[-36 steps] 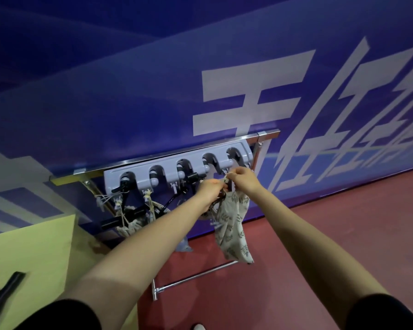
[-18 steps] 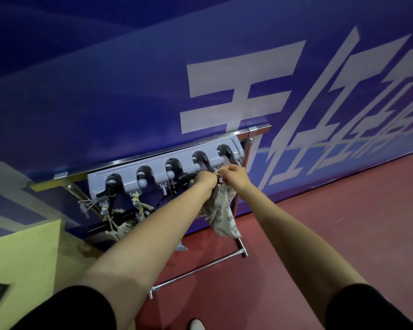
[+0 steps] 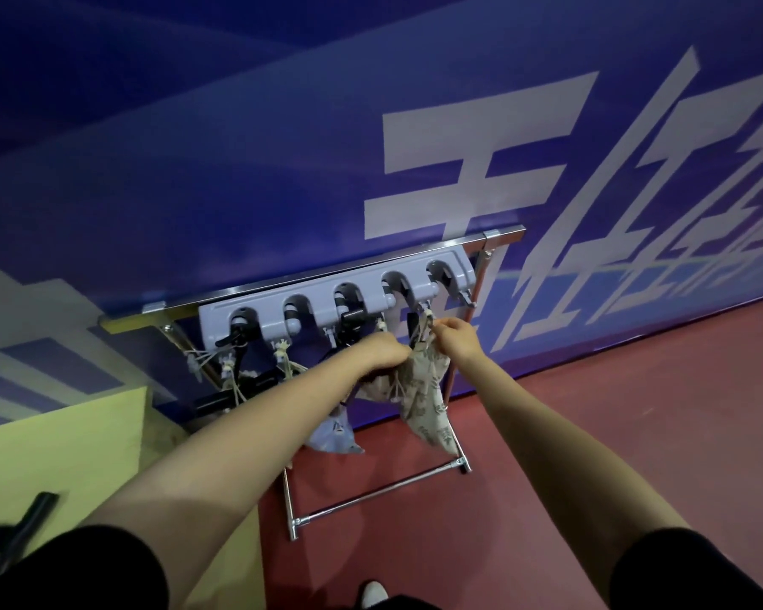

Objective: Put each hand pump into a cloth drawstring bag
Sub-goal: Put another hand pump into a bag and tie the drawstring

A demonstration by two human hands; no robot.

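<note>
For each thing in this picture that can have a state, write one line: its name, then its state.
Leaf-print bag: hanging under the rack, top gathered, held by both hands.
Left hand: gripping the bag's mouth.
Right hand: pinching the bag's drawstring.
Grey holder rack: mounted on the rail, some slots filled, rightmost two empty.
Blue bag: hanging limp.

Blue banner wall point(image 3: 239, 147), red floor point(image 3: 591, 433)

Both hands, left hand point(image 3: 382, 355) and right hand point(image 3: 458, 340), hold the leaf-print bag point(image 3: 423, 391).

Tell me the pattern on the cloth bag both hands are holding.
The drawstring bag is beige with a grey-green leaf print, seen in the head view.
</note>
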